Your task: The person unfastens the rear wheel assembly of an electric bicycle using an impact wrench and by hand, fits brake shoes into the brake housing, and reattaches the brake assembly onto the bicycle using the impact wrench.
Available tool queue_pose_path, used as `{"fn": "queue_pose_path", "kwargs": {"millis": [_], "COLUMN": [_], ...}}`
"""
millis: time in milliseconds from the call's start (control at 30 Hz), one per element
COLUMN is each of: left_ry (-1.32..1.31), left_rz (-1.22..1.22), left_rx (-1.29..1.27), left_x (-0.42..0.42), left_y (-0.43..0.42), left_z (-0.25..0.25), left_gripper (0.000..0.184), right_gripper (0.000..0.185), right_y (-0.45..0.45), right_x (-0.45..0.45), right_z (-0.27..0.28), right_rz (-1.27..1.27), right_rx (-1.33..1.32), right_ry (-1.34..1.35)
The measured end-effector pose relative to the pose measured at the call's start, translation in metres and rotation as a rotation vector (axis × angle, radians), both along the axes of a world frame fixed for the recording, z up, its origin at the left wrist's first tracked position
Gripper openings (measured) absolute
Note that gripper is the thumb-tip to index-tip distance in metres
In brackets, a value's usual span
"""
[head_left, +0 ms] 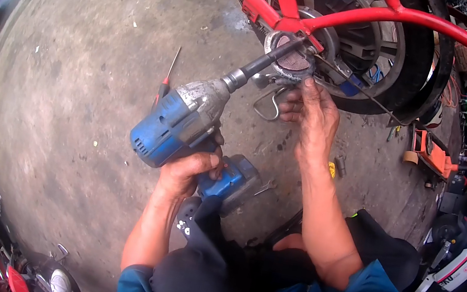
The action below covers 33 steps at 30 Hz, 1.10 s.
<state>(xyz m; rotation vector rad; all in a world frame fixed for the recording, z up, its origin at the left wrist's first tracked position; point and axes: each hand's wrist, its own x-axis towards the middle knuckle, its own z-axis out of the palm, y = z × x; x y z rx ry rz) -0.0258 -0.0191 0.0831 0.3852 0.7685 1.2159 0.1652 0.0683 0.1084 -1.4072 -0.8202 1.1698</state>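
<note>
In my left hand (190,170) is the handle of a blue and grey cordless impact wrench (180,116), with its battery at the bottom. A long dark socket extension (272,57) runs from its nose up to the joint of the red frame (289,23), across a round metal brake unit (291,62). Whether the socket sits on a bolt is too small to tell. My right hand (315,113) pinches the lower edge of the brake unit, thumb on top and fingers curled beneath. A bent metal loop (267,104) hangs beside those fingers.
The rear wheel (403,57) stands just beyond the brake unit. On the concrete floor (74,72) lie a red-handled screwdriver (163,89) and a small wrench (265,188). An orange jack-like tool (431,154) stands at right, near a white and black machine (459,261).
</note>
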Motion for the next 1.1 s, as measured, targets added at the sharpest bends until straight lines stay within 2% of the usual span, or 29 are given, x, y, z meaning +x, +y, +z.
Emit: {"fn": "queue_pose_path", "kwargs": {"millis": [133,267,367,467,567,667,767,800,900,933,1033,1100], "left_ry": [-0.074,0.077,0.082,0.058,-0.030,-0.079,-0.052,-0.015,0.081,0.099,0.075,0.021], "left_rz": [0.044,0.078,0.029,0.040,0.017,-0.002,-0.015,-0.008,-0.006,-0.008,-0.021,-0.020], "left_rx": [-0.067,-0.030,-0.028,-0.010,-0.007,-0.028,-0.020,-0.008,0.028,0.036,0.033,0.015], "left_x": [0.006,0.016,0.011,0.012,0.009,0.007,0.007,0.007,0.009,0.008,0.005,0.004], "left_y": [-0.002,-0.007,-0.007,-0.005,-0.001,-0.002,-0.004,-0.006,-0.008,-0.009,-0.009,-0.011], "left_z": [0.004,0.015,0.009,0.014,0.012,0.019,0.016,0.013,0.005,0.003,0.002,0.001], "left_gripper": [0.043,0.041,0.041,0.043,0.046,0.048,0.050,0.050,0.049,0.049,0.048,0.048], "right_gripper": [0.028,0.027,0.027,0.030,0.036,0.042,0.046,0.040,0.033,0.021,0.021,0.025], "right_y": [0.009,0.012,0.012,0.013,0.013,0.008,0.000,-0.003,-0.003,0.005,0.037,0.050], "right_x": [0.004,0.009,0.009,0.010,0.015,0.018,0.012,0.002,-0.016,-0.010,0.008,0.009], "right_z": [0.002,0.000,-0.002,0.002,0.009,0.009,0.008,0.015,0.022,0.016,0.036,0.052], "right_rz": [0.049,0.062,0.063,0.074,0.148,0.181,0.209,0.222,0.125,0.052,0.094,0.287], "right_rx": [-0.018,-0.021,-0.002,-0.047,-0.095,-0.145,-0.139,-0.132,0.062,0.265,0.681,0.695], "right_ry": [0.008,-0.016,-0.028,-0.018,-0.147,-0.035,-0.068,-0.004,-0.205,-0.471,-1.272,-1.487]}}
